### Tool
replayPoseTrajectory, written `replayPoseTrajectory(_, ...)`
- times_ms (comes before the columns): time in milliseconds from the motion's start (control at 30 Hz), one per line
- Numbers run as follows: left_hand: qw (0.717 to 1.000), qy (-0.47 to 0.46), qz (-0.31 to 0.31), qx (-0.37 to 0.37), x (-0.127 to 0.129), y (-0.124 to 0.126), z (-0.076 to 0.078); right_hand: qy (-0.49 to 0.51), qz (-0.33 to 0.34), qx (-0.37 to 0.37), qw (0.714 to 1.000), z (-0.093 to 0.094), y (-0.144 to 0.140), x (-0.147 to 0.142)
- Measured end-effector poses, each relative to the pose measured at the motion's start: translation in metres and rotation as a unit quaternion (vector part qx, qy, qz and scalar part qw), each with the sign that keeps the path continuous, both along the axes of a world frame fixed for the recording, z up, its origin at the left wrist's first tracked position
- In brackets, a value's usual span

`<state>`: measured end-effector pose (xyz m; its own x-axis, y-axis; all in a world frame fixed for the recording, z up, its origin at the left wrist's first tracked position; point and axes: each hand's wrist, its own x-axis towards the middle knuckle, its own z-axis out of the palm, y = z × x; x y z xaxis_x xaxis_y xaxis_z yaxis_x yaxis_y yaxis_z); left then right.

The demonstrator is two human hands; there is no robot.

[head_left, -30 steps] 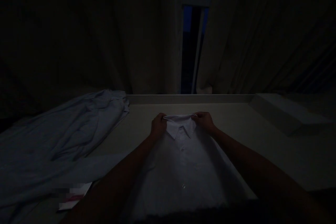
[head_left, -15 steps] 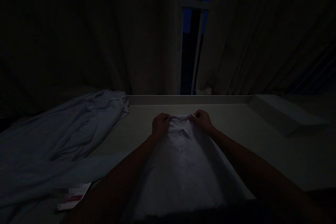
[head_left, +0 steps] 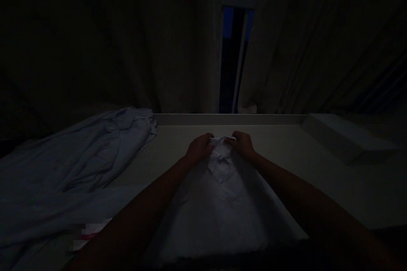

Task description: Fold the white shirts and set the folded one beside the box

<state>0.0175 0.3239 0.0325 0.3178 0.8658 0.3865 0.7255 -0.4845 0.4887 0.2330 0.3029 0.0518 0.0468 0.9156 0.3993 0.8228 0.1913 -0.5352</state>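
The scene is very dim. A white buttoned shirt (head_left: 222, 203) lies flat on a pale table (head_left: 333, 178), collar at the far end. My left hand (head_left: 199, 149) pinches the left side of the collar (head_left: 222, 152) and my right hand (head_left: 242, 145) pinches the right side. The two hands are close together, nearly touching, with the collar bunched between them. Both forearms stretch over the shirt's sides.
A crumpled pale blue garment (head_left: 79, 165) spreads over the table's left part. A white card with a pink stripe (head_left: 89, 237) lies at the front left. A flat pale box (head_left: 343, 135) sits at the back right. Dark curtains (head_left: 159, 42) hang behind, parted at a window frame (head_left: 237, 42).
My hands have drawn closer together at the collar, gathering it inward. The shirt body has stayed flat on the table.
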Motion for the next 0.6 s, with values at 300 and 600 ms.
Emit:
replayPoseTrajectory(300, 0.998, -0.043, -0.022, -0.045, -0.017, 0.013, 0.015, 0.221, 0.252, -0.362, 0.870, 0.010, -0.031, 0.038)
replayPoseTrajectory(600, 0.979, -0.123, -0.036, -0.156, -0.044, 0.007, -0.013, 0.229, 0.203, -0.361, 0.881, 0.000, -0.043, 0.095)
